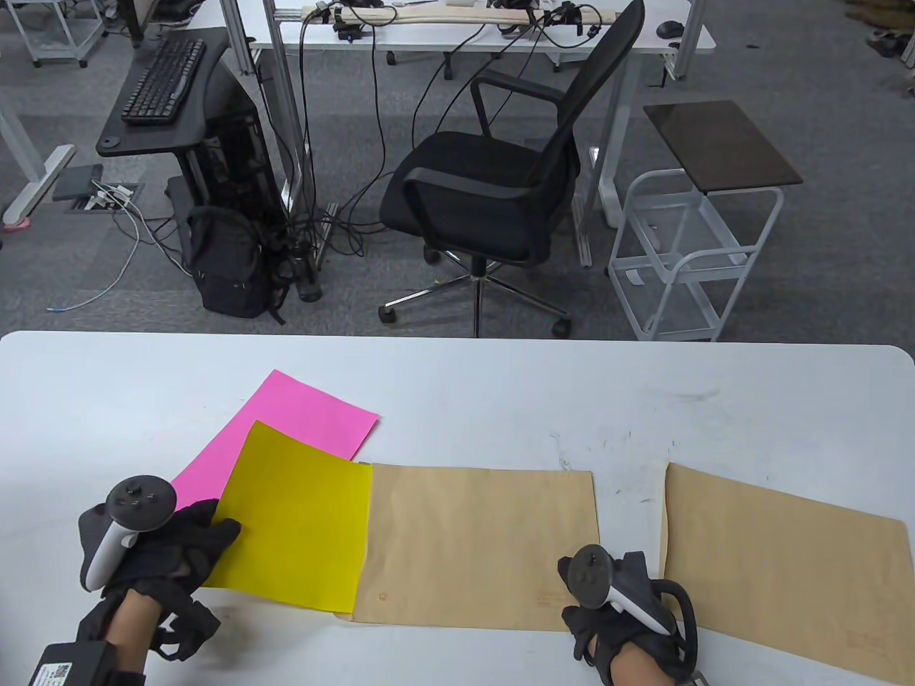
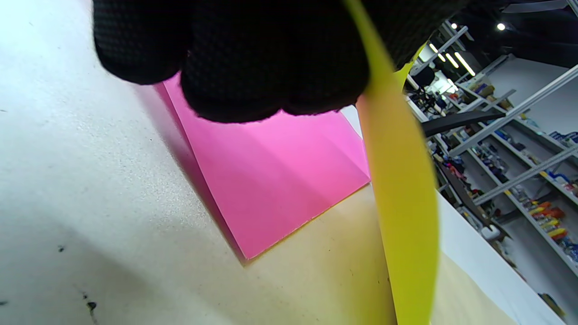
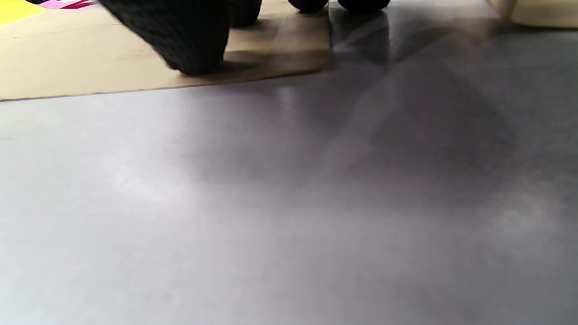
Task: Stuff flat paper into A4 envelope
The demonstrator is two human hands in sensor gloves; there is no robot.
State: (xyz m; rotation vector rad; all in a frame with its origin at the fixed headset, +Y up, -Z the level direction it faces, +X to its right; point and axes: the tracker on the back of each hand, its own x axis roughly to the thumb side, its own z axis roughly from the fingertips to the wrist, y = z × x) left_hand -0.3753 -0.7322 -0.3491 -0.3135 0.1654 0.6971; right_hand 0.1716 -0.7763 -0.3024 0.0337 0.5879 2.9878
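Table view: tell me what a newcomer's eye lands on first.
The bright yellow sheet, pinched at its left edge by the left hand, its right edge at the mouth of the middle brown envelope. A pink sheet lies partly beneath it. The right hand rests on that envelope's near right corner.
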